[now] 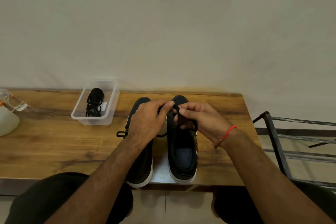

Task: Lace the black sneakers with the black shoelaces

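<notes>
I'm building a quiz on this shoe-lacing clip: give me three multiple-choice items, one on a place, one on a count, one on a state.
1. Where is the clear plastic box?
A. Left of the sneakers
B. Right of the sneakers
C. On the floor

2. How many sneakers stand on the table?
A. One
B. Two
C. Three

3. What are the hands doing?
A. Resting flat on the table
B. Lifting the box
C. Pinching a black shoelace over the right sneaker

Answers:
1 A: the box sits left of the left sneaker.
2 B: a pair stands side by side.
3 C: left hand and right hand grip the lace between them.
</notes>
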### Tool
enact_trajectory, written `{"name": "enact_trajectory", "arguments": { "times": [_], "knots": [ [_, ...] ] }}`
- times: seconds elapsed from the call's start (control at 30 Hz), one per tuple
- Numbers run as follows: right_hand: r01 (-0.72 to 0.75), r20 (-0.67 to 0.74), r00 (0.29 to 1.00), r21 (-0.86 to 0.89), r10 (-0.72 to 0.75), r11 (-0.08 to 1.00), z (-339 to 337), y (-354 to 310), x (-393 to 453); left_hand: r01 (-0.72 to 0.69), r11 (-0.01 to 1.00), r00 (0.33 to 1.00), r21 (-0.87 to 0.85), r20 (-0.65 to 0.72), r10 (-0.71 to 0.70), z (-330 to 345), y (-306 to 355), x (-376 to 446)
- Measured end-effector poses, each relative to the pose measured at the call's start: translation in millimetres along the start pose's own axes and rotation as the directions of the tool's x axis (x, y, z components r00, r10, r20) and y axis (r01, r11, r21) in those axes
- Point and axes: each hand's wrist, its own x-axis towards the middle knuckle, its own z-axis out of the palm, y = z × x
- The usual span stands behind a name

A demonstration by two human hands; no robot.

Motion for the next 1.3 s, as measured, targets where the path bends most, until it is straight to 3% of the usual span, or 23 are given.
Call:
{"name": "enact_trajectory", "arguments": {
  "times": [0.1, 0.33, 0.43, 0.57, 0.63, 0.73, 0.83, 0.9, 1.13, 1.17, 1.23, 1.3],
  "knots": [
    [-0.011, 0.064, 0.998, 0.192, -0.002, 0.981, -1.4, -5.5, -4.3, 0.013, 1.000, 1.000, -0.017, -0.004, -0.013, -0.4, -3.5, 2.3],
    [0.099, 0.070, 0.992, 0.106, -0.107, 0.989, 2.2, -8.0, -7.5, -0.043, 0.999, 0.999, -0.003, 0.023, 0.043, -0.5, -2.5, 1.5],
    [0.114, -0.117, 0.988, 0.130, -0.099, 0.985, 0.3, -6.3, -3.2, -0.069, 0.998, 0.996, -0.003, 0.048, 0.069, -1.2, -4.2, 1.3],
    [0.129, -0.350, 0.933, 0.102, -0.086, 0.986, -6.5, -1.8, 3.6, -0.056, 0.996, 0.995, -0.071, 0.083, 0.062, -4.9, -3.9, 5.0],
    [0.145, -0.444, 0.895, 0.199, -0.043, 0.969, -8.7, -3.1, 5.6, -0.033, 0.996, 0.997, -0.081, 0.068, 0.038, -6.7, -5.7, 8.1],
    [0.251, -0.550, 0.834, 0.459, 0.050, 0.852, -20.9, -11.5, 4.7, 0.015, 1.000, 1.000, -0.007, 0.012, -0.015, -12.5, -12.0, 12.0],
    [0.335, -0.677, 0.726, 0.499, 0.119, 0.799, -46.0, -18.6, -0.3, 0.112, 0.986, 0.991, 0.121, -0.085, -0.102, -25.4, -21.1, 15.1],
    [0.282, -0.712, 0.682, 0.469, 0.169, 0.837, -58.7, -20.0, -3.0, 0.158, 0.969, 0.984, 0.192, -0.111, -0.139, -30.9, -26.7, 15.9],
    [0.021, -0.642, 0.741, 0.315, 0.196, 0.949, -48.4, -16.0, 2.4, 0.097, 0.940, 0.990, 0.327, 0.067, -0.125, -10.9, -17.7, 5.1],
    [-0.045, -0.639, 0.746, 0.236, 0.190, 0.971, -45.4, -12.4, 3.9, 0.086, 0.920, 0.991, 0.382, 0.059, -0.118, -7.8, -16.3, 2.7],
    [-0.222, -0.671, 0.733, -0.084, 0.110, 0.971, -42.8, -4.3, 6.5, 0.037, 0.904, 0.997, 0.427, 0.049, -0.064, -2.4, -12.8, -1.3],
    [-0.272, -0.627, 0.777, -0.413, -0.055, 0.869, -38.9, -0.4, 6.8, -0.045, 0.924, 0.994, 0.381, 0.112, 0.002, 4.6, -10.6, -3.2]
  ]
}}
